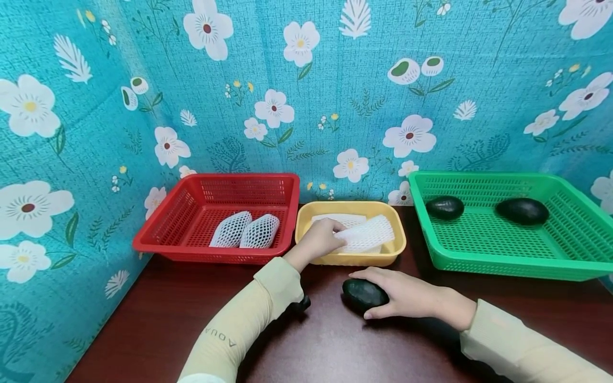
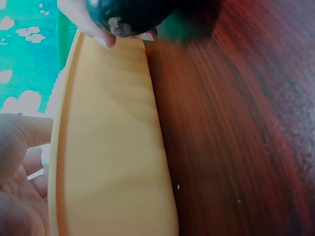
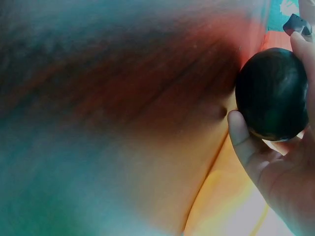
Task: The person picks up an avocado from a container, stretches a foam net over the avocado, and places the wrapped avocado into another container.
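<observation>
My left hand (image 1: 317, 239) reaches into the small yellow basket (image 1: 351, 259) and pinches a white foam net sleeve (image 1: 371, 234) by its left end. More white foam netting lies beneath that sleeve. My right hand (image 1: 412, 292) grips a dark avocado (image 1: 362, 295) in front of the basket, low over the table. In the right wrist view, the thumb and fingers curl round the avocado (image 3: 271, 93). The left wrist view shows the avocado's stem end (image 2: 119, 27) past the yellow basket wall (image 2: 113, 123); the pinched sleeve is mostly hidden there.
On the left stands a red basket (image 1: 215, 255) with two net-wrapped fruits (image 1: 232, 230). A green basket (image 1: 517, 266) on the right holds two bare avocados, one left (image 1: 445, 207) and one right (image 1: 522, 211). Flowered blue cloth (image 1: 321, 143) hangs behind the dark wooden table (image 1: 316, 351).
</observation>
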The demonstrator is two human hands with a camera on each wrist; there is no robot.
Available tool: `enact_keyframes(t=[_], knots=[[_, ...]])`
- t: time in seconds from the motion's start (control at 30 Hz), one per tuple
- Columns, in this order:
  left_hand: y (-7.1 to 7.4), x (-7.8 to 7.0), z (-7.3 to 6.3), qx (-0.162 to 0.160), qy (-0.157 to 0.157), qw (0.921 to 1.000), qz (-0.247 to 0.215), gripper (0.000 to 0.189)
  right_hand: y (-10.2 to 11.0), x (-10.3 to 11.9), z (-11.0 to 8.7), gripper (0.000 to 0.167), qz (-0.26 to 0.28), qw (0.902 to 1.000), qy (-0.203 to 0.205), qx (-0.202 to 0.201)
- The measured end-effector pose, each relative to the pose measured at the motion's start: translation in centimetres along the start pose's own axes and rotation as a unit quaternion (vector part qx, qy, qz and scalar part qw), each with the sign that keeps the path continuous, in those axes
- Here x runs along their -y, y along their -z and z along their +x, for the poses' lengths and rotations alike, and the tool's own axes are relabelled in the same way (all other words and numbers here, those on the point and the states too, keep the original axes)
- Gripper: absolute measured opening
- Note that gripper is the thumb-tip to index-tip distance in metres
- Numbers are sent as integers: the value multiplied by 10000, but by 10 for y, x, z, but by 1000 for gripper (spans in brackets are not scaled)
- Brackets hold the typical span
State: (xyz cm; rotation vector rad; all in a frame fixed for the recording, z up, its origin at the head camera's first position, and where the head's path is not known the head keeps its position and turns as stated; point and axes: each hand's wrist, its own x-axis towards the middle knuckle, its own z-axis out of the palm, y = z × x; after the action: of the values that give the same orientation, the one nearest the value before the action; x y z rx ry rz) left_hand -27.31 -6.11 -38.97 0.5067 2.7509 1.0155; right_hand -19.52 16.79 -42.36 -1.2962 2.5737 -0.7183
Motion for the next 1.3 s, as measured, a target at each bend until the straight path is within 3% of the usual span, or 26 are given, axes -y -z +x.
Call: enact_keyframes(t=[0.23,0.5,0.83,1.3], knots=[[2,-2,-4,-228,-299,9992,-124,30,0,0,0,70,-67,10000,-3,6],[6,-7,-10,-701,-622,9953,-225,18,2,1,-1,72,-147,9998,-90,-22],[2,-6,-20,-718,-734,9941,-340,24,1,1,-1,74,-296,9995,-23,-99],[13,-14,-30,-884,-866,9915,-405,17,16,12,-4,70,-539,9977,72,-404]])
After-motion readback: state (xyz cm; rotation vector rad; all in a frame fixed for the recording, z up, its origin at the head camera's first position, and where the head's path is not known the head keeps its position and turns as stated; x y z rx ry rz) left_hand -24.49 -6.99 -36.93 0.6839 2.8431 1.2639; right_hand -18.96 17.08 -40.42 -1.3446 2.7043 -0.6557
